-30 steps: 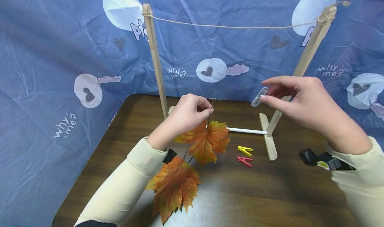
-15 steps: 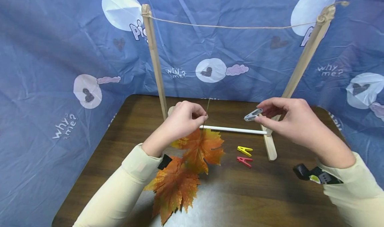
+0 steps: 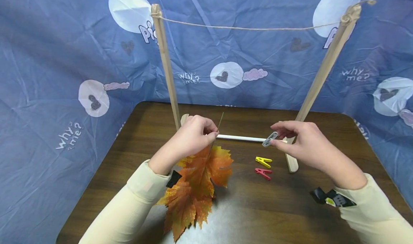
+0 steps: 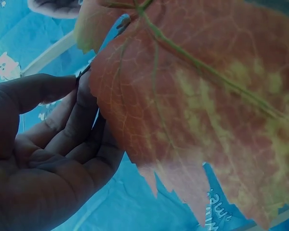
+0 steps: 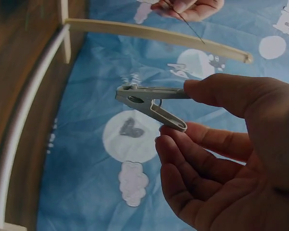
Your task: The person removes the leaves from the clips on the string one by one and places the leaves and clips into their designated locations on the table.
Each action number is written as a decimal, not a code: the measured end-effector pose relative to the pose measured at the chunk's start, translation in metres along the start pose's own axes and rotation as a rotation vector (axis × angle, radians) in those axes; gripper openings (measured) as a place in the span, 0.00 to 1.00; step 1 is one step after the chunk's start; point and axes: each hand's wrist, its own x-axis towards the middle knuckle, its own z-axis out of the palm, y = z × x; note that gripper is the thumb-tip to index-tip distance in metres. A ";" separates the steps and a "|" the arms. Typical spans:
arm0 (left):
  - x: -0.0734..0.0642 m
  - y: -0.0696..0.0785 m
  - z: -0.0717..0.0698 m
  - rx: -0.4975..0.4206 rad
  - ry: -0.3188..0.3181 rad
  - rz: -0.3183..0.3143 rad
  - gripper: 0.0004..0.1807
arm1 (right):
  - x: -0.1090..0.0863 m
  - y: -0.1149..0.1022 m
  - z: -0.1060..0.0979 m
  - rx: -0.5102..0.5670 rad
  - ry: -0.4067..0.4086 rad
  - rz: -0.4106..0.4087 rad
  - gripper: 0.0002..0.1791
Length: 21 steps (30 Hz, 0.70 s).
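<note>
My left hand (image 3: 195,136) pinches the thin stem (image 3: 221,120) of an orange maple leaf (image 3: 219,167) between thumb and fingertips. In the left wrist view the leaf (image 4: 197,106) spreads close beside the fingers, its green veins plain. Below it lies another orange leaf (image 3: 190,204), partly overlapped; whether both share one stem is hidden. My right hand (image 3: 300,138) holds a grey clothespin (image 3: 270,139) by its handle ends. Seen from the right wrist, the clothespin (image 5: 149,98) sits between thumb and forefinger, its biting end pointing away from the hand and gripping nothing.
A twine line (image 3: 245,28) hangs between two wooden posts (image 3: 167,68) above the hands. A white rod (image 3: 242,138) joins the posts low down. A yellow clothespin (image 3: 264,161) and a red clothespin (image 3: 263,173) lie on the brown table (image 3: 258,215). Printed blue cloth (image 3: 200,50) stands behind.
Both hands have come down, the left drifting slightly left with the leaf stem, the right moving left with the grey clothespin. The upper leaf now overlaps the lower one more.
</note>
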 end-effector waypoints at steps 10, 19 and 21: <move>-0.008 -0.006 0.008 0.030 -0.031 -0.027 0.05 | -0.008 0.009 0.022 0.003 -0.181 0.092 0.14; -0.013 -0.010 0.016 0.060 -0.104 -0.041 0.06 | -0.016 0.018 0.043 0.046 -0.226 0.072 0.15; -0.013 -0.010 0.016 0.063 -0.122 -0.047 0.06 | -0.018 0.020 0.047 0.051 -0.238 0.072 0.15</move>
